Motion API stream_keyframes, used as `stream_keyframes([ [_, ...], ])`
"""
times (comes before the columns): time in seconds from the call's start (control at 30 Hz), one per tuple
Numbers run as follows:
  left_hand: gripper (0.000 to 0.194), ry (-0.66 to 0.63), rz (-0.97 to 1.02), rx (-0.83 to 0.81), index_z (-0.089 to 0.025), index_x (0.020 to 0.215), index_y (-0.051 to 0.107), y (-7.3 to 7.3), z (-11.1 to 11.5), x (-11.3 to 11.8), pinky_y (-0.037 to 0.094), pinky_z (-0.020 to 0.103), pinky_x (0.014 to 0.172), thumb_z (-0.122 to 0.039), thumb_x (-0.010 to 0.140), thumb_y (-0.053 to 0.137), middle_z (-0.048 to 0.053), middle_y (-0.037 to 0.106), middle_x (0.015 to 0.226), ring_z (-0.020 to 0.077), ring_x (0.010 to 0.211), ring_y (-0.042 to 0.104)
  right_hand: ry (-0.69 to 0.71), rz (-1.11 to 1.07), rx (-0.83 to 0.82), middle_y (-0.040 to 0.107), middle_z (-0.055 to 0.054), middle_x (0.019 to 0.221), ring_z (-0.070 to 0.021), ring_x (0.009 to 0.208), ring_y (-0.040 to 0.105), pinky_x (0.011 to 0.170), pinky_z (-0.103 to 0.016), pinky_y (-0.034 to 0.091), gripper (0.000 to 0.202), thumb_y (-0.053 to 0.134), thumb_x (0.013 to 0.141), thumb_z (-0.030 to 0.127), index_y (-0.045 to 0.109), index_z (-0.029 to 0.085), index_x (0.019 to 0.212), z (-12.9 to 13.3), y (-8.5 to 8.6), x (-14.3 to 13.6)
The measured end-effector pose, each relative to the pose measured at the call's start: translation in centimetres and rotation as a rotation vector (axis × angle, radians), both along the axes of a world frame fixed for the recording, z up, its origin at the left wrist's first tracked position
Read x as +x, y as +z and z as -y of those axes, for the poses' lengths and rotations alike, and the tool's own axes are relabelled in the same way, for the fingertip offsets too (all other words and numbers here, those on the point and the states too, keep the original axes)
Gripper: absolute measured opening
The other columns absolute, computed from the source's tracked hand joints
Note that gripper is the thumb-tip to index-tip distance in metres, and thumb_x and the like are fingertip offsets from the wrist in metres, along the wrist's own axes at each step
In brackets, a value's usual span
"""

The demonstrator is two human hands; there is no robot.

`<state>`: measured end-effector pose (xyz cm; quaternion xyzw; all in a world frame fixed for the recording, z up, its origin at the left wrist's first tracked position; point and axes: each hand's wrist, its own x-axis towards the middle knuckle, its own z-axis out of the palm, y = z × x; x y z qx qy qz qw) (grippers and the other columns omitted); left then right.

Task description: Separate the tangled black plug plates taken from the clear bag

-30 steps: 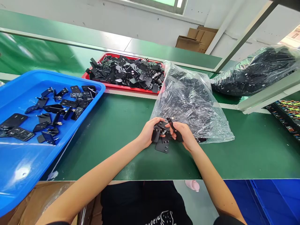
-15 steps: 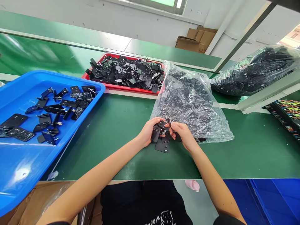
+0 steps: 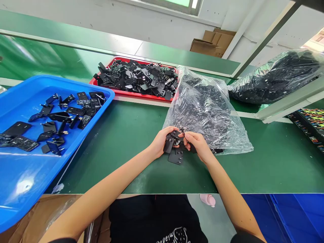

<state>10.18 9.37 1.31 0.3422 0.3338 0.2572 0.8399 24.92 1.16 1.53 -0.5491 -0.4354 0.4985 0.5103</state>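
Close together at the front edge of a clear plastic bag point(image 3: 202, 108) filled with small black parts, both my hands are at work. My left hand point(image 3: 162, 141) is closed around several flat black plastic parts point(image 3: 168, 145). Thumb and fingers of my right hand point(image 3: 196, 141) pinch a small dark part point(image 3: 182, 131), whose exact shape is too small to make out. A flat black plate point(image 3: 175, 157) with small pegs lies on the green table just below my hands. More black pieces point(image 3: 217, 151) show beside my right wrist, at the bag's edge.
To the left stands a blue tray point(image 3: 83, 158) with scattered black parts. A red tray point(image 3: 118, 92) heaped with black parts sits behind. Another filled plastic bag point(image 3: 273, 77) lies at the right, by a metal post point(image 3: 288, 106) and a dark box of colourful items point(image 3: 310, 125).
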Motion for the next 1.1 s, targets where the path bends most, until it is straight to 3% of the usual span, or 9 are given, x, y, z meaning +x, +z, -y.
stream_keyframes([
  [1.1,0.015,0.005,0.008,-0.008,-0.017,0.085,0.062,0.24,0.06,0.04,0.055,0.025,0.05,-0.029,0.084,0.052,0.002,0.065,0.076,0.0132,0.06,0.06,-0.01,0.06,-0.004,0.052,0.003,0.062,-0.0092,0.05,0.045,0.049,-0.023,0.037,0.033,0.059,0.083,0.047,0.07,0.017,0.091,-0.03,0.18,-0.12],
])
